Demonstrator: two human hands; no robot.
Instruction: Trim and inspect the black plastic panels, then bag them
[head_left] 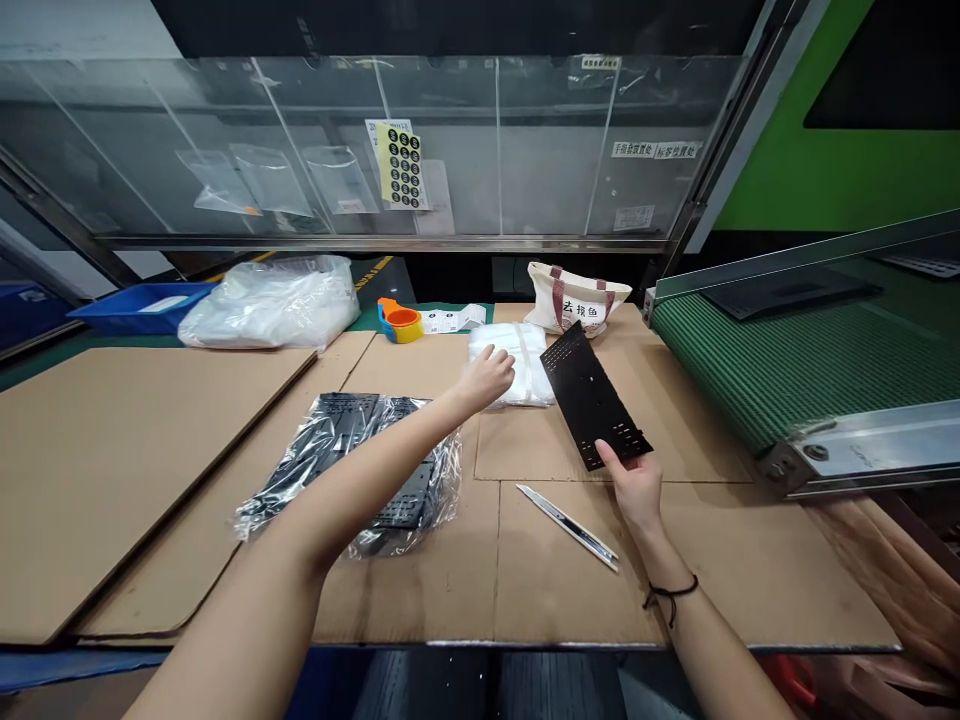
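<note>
My right hand grips the lower end of a thin black panel with rows of small slots, thumb on its face, and holds it up tilted. My left hand is stretched forward over a stack of clear plastic bags with a band across it; its fingers are curled together, and anything between them is hidden. Beneath my left forearm lie several black slotted panels in a clear plastic wrapping. On the cardboard nearest my right hand rests a utility knife.
A green conveyor belt runs along the right. Behind are a cloth bag, an orange-and-yellow tape dispenser, a heap of plastic bags and a blue tray. Cardboard sheets are raised at left; a clear screen spans the back.
</note>
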